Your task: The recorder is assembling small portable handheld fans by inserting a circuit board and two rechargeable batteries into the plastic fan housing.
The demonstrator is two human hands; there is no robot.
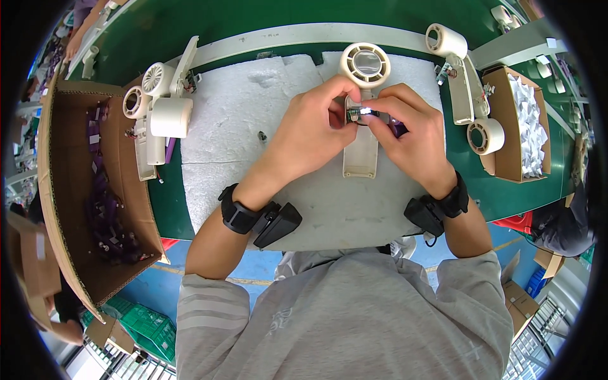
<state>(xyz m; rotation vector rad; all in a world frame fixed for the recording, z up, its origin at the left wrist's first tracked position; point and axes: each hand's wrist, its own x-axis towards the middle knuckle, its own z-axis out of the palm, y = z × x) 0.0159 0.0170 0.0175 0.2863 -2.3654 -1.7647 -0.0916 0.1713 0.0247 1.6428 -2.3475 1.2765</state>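
Observation:
A cream handheld fan housing (360, 161) lies on the pad in front of me, its round grilled head (365, 65) at the far end and its handle shell open toward me. Over the handle, my left hand (313, 123) pinches a small circuit board (353, 115) between thumb and fingers. A bright white spot shines at the board's right end. My right hand (411, 130) is closed from the other side, thumb and index finger meeting near that bright spot. A purple battery (398, 128) shows partly under its fingers; the rest is hidden.
To the left stand a cardboard box (63, 164) with purple batteries and stacked cream fan housings (170, 118). On the right are more housings (460, 88) and a carton of small white packets (527, 126). White foam (234, 114) covers the green bench (500, 199). Other people are at the edges.

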